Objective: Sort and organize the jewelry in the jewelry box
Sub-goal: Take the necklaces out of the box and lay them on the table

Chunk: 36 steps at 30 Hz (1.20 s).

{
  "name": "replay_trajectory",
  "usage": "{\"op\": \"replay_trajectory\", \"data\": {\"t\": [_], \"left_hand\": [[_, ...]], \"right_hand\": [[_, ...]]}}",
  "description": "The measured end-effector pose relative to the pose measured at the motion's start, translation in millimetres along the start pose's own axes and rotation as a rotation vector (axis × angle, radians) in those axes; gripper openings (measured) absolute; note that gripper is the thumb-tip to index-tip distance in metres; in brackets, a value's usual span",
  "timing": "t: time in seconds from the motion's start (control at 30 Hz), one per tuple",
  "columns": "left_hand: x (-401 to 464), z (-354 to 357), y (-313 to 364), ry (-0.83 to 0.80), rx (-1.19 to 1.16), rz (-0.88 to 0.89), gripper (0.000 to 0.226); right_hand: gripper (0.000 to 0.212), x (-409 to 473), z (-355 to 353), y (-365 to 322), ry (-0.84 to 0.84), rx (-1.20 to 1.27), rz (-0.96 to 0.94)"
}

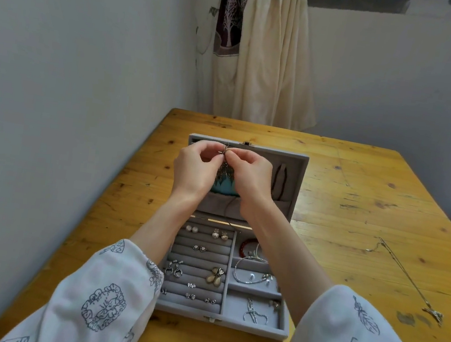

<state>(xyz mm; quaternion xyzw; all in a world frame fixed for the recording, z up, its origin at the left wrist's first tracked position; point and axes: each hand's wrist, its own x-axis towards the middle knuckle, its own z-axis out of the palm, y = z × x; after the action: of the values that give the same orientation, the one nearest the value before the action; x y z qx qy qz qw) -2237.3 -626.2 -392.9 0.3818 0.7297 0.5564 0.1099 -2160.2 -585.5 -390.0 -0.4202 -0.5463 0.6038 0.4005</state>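
Observation:
A grey jewelry box [282, 326] stands open on the wooden table, its lid upright. My left hand [194, 171] and my right hand [249, 177] are raised in front of the lid, both pinching the top of a dark dangling pendant [223, 172] with a teal piece [223, 189] below it. Several earrings [215, 275] sit in the ring rolls on the left side of the tray. A red bracelet [246, 246] and silver chains [247, 277] lie in the right compartments. A dark bead string [282, 178] hangs inside the lid.
A thin silver necklace [410, 281] lies loose on the table [359, 194] to the right of the box. A wall runs close along the table's left edge. A cream curtain [264, 61] hangs behind the far edge.

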Motion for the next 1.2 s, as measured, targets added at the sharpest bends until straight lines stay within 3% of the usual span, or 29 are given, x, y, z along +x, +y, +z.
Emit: {"op": "replay_trajectory", "data": {"t": [0.13,0.27,0.43,0.63,0.8,1.2], "left_hand": [[-14,-16,6,-0.107,-0.026,-0.001,0.024],[-39,-31,13,-0.202,-0.035,-0.054,0.029],[-93,-53,6,-0.456,-0.057,-0.258,0.022],[-164,-71,-32,-0.664,-0.130,-0.537,0.020],[-191,-68,-52,-0.622,-0.093,-0.571,0.021],[-165,-42,-69,-0.425,-0.070,-0.465,0.024]], "right_hand": [[0.012,-14,-12,-5,-0.057,-0.225,-0.161],[0.015,-43,-28,-6,-0.086,-0.302,-0.195],[0.009,-99,-61,13,-0.085,-0.229,-0.059],[0.010,-164,-96,56,-0.244,-0.229,0.238],[0.011,-178,-104,82,-0.273,-0.239,0.415],[0.016,-148,-93,93,-0.179,-0.173,0.354]]}}
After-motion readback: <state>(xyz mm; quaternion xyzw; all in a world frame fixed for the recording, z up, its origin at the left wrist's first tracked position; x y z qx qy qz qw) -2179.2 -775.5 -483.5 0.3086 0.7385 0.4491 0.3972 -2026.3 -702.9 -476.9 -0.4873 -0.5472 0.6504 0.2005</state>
